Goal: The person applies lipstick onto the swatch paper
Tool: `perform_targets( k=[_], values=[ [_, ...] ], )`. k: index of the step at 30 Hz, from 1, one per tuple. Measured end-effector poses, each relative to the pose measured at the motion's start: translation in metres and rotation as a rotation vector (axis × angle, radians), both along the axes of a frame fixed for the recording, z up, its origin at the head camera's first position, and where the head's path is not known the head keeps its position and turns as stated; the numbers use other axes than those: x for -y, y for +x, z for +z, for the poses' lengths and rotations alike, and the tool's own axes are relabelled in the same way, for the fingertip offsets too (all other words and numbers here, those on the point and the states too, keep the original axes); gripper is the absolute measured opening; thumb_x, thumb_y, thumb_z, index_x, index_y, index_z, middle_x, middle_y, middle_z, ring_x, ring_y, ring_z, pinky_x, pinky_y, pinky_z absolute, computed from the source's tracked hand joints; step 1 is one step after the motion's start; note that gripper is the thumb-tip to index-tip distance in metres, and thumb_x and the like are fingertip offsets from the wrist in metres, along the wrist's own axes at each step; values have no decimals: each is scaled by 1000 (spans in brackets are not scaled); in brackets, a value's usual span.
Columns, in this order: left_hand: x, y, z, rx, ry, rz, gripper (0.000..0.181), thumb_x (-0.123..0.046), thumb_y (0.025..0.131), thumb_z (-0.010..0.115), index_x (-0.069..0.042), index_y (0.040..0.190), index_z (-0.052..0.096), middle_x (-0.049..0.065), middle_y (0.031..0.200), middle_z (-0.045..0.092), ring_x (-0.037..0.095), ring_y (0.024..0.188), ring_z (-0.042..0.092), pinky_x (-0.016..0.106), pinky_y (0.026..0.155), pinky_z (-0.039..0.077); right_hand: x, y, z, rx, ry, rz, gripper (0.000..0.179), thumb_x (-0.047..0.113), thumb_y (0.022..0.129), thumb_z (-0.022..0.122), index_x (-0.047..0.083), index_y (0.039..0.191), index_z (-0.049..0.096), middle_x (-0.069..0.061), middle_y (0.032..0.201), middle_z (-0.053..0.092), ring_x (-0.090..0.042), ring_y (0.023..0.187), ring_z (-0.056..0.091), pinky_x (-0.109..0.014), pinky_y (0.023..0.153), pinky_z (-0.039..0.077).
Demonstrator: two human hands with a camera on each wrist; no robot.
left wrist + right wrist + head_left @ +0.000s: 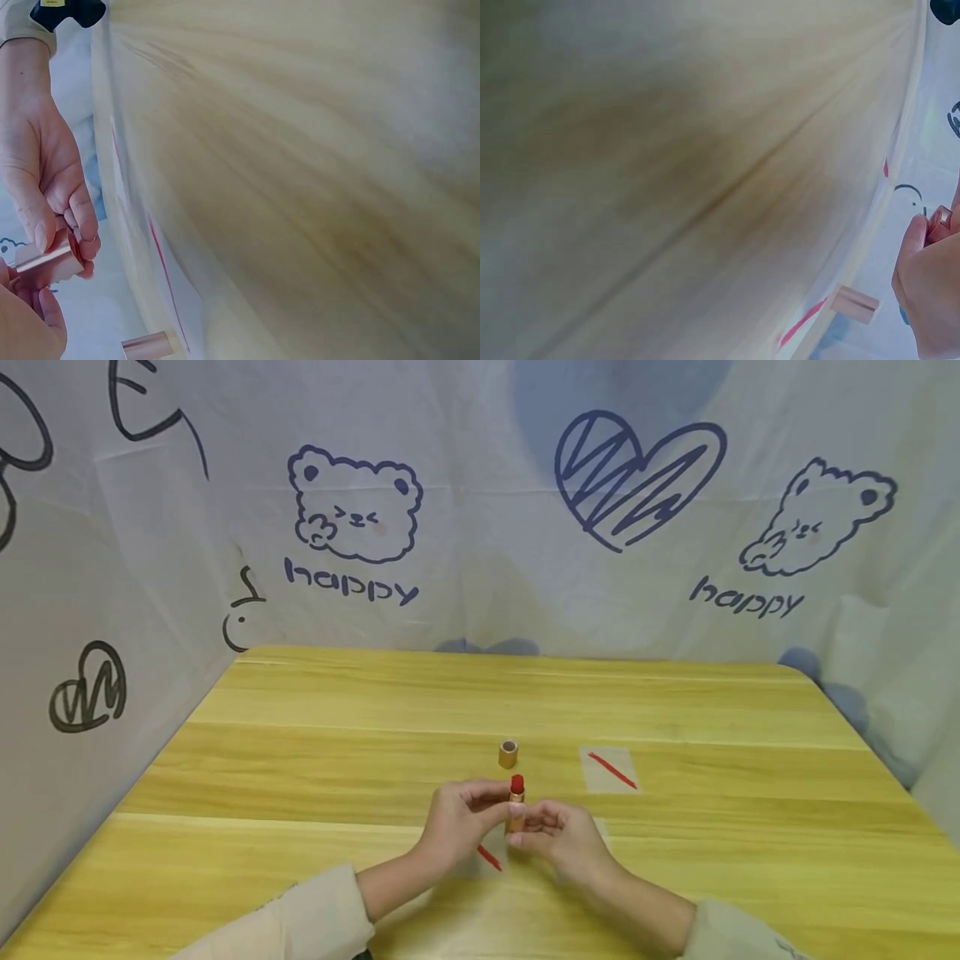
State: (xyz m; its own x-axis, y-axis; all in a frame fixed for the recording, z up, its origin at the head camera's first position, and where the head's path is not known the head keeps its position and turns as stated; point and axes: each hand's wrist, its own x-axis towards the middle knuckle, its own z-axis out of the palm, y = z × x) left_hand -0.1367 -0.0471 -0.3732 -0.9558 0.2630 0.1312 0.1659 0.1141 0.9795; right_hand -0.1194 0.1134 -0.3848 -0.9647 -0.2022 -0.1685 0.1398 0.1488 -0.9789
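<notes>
A gold lipstick stands about upright between my two hands above the table, its red bullet showing on top. My left hand pinches the upper tube with thumb and fingers. From the other side, my right hand grips the tube near its base. The left wrist view shows the shiny tube between both hands. In the right wrist view, my right hand hides most of it. The gold lipstick cap stands on the table just beyond, its hollow end up.
A pale paper square with a red stroke lies right of the cap. Another red-marked paper is partly under my left hand. A pale paper edge shows behind my right hand. The wood-grain table meets a drawn-on curtain.
</notes>
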Motion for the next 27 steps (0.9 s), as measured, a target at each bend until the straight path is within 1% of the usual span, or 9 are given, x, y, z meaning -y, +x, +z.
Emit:
perform_targets(
  k=[6,10,13,19,21,23,27],
  values=[
    [-3,2,3,-10,17,50,23,-2,78,71,8,98,68,24,97,69,31,88,69,22,74,56,1,-1,1,-35,13,-13,29,2,77,72,-9,102,61,-15,98,69,-11,85,64,-18,76,53],
    [-5,4,5,-24,25,98,22,-3,77,73,7,95,69,22,93,70,29,83,70,20,71,56,3,-2,1,-48,21,-23,28,1,77,71,-10,100,61,-17,97,69,-11,84,64,-17,76,53],
    [-6,4,5,-41,23,134,21,-5,75,75,5,92,71,21,90,71,27,79,70,18,68,56,4,-2,2,-69,17,-28,27,-1,76,71,-11,99,61,-19,96,69,-11,83,65,-17,76,53],
    [-8,5,6,-55,2,193,19,-8,74,77,4,88,71,18,87,71,25,79,69,17,69,55,6,-1,4,-108,12,-23,26,-4,76,70,-13,98,60,-24,97,67,-10,82,65,-18,76,54],
    [-8,4,6,-60,12,186,20,-8,74,76,4,89,70,18,88,71,25,81,68,18,71,55,6,-2,6,-111,22,-15,26,-3,76,70,-13,98,61,-23,98,67,-10,82,65,-17,76,54],
    [-7,3,6,-59,31,158,21,-7,76,75,5,92,68,19,90,70,22,82,67,19,74,55,4,-4,8,-121,33,3,26,-1,77,70,-12,99,61,-22,99,68,-9,83,65,-17,75,54],
    [-3,-2,4,-23,76,59,23,-1,78,71,9,98,65,23,96,67,11,83,64,18,77,54,0,-6,11,-147,29,71,28,0,79,69,-15,102,59,-25,101,66,-7,83,64,-17,75,54]
  ],
)
